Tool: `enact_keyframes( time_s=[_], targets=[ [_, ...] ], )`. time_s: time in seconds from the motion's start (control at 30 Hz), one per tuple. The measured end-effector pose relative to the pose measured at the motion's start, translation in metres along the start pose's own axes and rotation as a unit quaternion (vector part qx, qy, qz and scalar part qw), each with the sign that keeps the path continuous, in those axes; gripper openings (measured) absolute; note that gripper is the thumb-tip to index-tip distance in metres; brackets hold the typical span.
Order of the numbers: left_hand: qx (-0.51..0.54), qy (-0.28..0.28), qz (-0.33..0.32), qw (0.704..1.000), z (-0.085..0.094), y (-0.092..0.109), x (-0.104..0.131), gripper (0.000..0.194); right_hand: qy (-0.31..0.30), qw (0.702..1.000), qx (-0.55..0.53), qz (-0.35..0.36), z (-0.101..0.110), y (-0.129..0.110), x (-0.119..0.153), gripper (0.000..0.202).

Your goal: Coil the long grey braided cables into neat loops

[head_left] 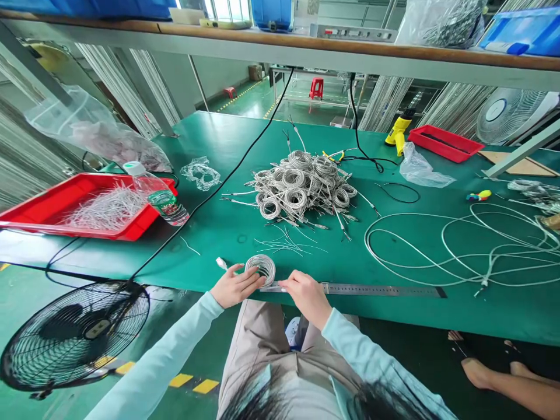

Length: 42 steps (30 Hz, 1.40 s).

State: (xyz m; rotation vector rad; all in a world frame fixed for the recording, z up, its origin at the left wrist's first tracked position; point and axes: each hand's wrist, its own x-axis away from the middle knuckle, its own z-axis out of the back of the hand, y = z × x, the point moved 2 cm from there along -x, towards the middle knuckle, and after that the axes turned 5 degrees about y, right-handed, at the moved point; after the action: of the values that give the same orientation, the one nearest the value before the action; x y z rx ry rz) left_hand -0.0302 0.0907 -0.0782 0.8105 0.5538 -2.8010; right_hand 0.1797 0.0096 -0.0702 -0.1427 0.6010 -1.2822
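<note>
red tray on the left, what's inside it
Thin white strips lie in a loose heap inside the red tray. The tray's floor beneath the heap can't be seen, and the bottle partly blocks the view of the tray's right end.

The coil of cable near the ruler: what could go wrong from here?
The coil could spring loose if the left grip touching it slips. It might also slide off the green table, whose front edge is close. The metal ruler beside it could get nudged.

Metal ruler partly hidden by right grip
</note>
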Motion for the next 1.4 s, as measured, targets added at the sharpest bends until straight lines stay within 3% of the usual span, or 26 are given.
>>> enact_keyframes(
  time_s=[0.17, 0.53, 0.73, 1.1, 1.4],
  targets=[
    [0.048, -0.045, -0.028, 0.997, 0.004, -0.001, 0.001, 0.034, 0.040, 0.999, -0.006, -0.014, -0.016, 0.000, 0.010, 0.008],
    [0.099, -0.061, -0.026, 0.993, -0.003, -0.011, -0.003, 0.049, 0.085, 0.996, -0.031, -0.014, -0.024, 0.003, 0.019, 0.015],
    [0.130, -0.078, -0.006, 0.988, 0.000, -0.009, -0.005, 0.042, 0.088, 0.995, -0.038, -0.021, -0.026, 0.004, 0.021, 0.017],
    [0.146, -0.038, 0.043, 0.988, -0.006, -0.003, -0.003, 0.036, 0.077, 0.994, -0.054, -0.060, -0.025, 0.003, 0.023, 0.023],
    [0.150, -0.022, 0.069, 0.986, -0.008, -0.002, -0.004, 0.031, 0.082, 0.991, -0.031, -0.101, -0.030, -0.004, 0.016, 0.008]
  ],
)
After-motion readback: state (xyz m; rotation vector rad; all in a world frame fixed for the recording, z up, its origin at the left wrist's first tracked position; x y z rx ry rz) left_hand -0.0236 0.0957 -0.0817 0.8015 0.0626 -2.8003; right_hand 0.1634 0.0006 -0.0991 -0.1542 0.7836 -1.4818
